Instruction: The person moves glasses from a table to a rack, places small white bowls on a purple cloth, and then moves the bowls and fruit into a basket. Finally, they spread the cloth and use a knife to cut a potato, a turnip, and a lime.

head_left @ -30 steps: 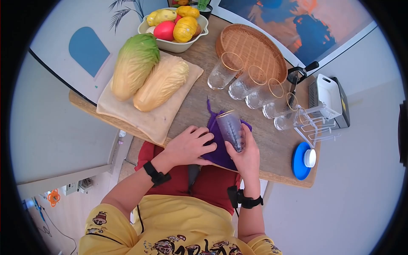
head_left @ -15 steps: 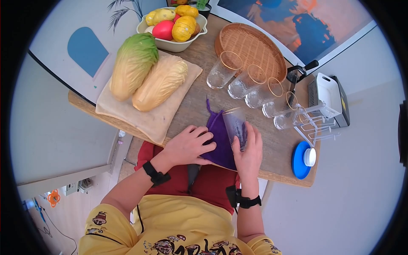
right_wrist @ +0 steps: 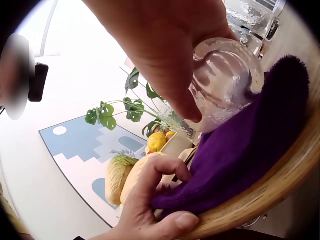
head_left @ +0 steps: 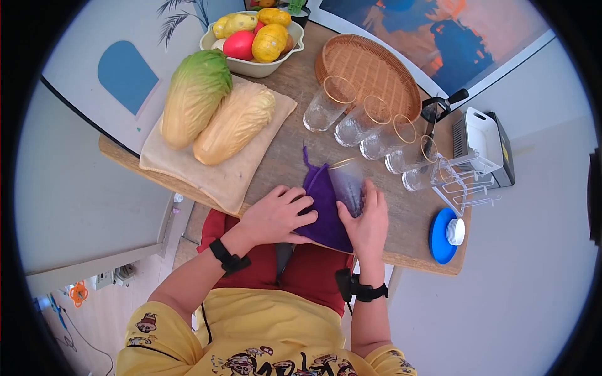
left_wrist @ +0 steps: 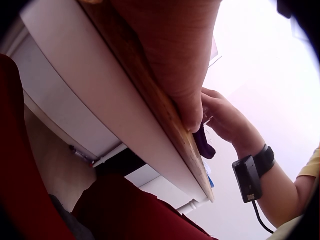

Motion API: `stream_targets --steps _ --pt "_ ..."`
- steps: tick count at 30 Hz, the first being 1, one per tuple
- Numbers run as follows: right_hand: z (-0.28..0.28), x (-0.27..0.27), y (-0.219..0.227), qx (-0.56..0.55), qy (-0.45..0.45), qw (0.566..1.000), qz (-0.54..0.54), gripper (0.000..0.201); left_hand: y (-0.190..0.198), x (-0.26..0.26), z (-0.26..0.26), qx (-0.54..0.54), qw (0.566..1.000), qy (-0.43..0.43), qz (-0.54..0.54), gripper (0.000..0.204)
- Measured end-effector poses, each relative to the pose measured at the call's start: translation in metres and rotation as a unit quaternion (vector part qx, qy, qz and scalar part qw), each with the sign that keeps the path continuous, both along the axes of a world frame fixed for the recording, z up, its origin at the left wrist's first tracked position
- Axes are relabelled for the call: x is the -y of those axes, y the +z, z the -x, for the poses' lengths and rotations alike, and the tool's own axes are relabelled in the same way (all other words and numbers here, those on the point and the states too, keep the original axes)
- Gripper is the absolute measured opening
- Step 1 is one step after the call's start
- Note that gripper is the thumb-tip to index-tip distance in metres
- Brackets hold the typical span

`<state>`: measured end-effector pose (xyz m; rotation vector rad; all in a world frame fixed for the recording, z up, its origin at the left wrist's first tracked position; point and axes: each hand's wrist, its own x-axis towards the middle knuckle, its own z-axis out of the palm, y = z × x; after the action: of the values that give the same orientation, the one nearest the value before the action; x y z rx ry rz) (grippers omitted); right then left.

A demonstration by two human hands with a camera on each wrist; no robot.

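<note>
Glass [head_left: 348, 185] sits in the right hand [head_left: 367, 220] at the near edge of the wooden surface [head_left: 288, 156], fingers and thumb wrapped round its lower body, so that grip is closed on it. It's tilted, long axis leaning up and away from the person, gold rim pointing to the far side, base down toward the palm. The right wrist view shows the thumb across the ribbed wall and the glass pressing into the purple cloth [head_left: 323, 203].

Left hand [head_left: 276, 216] lies on the left part of that cloth with its fingers bent onto the fabric, pinning it at the surface's near edge; it looks more like pressing than a real pinch. So the cloth is just left of the glass and touching it, and the left hand is the nearer one to the cloth's free part.

Five more glasses [head_left: 370, 128] line up farther right, next to a woven tray [head_left: 370, 69].
</note>
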<state>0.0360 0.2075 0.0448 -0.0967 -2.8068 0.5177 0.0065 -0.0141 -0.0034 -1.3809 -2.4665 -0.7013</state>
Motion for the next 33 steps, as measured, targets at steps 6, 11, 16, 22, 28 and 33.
stream_targets --steps 6,11,16,22,28,33 --pt "-0.01 0.016 0.009 0.047 0.055 0.992 0.105 0.072 -0.002 0.0 0.0 -0.007 1.0 0.003 -0.003 0.053" --pt "-0.002 -0.001 0.003 0.051 -0.031 0.997 0.057 0.069 0.0 0.001 0.0 -0.001 1.0 -0.002 0.001 0.054" --pt "0.001 -0.007 0.001 0.014 -0.038 0.999 0.012 0.067 -0.001 0.0 0.0 0.0 1.0 -0.003 -0.009 0.054" --pt "-0.013 0.018 0.012 0.082 0.06 0.989 0.105 0.072 -0.002 0.0 0.001 -0.006 1.0 -0.002 0.0 0.054" --pt "-0.006 0.003 0.006 0.059 -0.002 0.996 0.062 0.069 -0.001 0.001 0.001 -0.015 1.0 -0.001 -0.007 0.055" --pt "-0.004 0.003 0.01 -0.026 0.018 0.998 -0.052 0.066 -0.003 0.0 0.001 -0.017 1.0 0.0 -0.011 0.054"
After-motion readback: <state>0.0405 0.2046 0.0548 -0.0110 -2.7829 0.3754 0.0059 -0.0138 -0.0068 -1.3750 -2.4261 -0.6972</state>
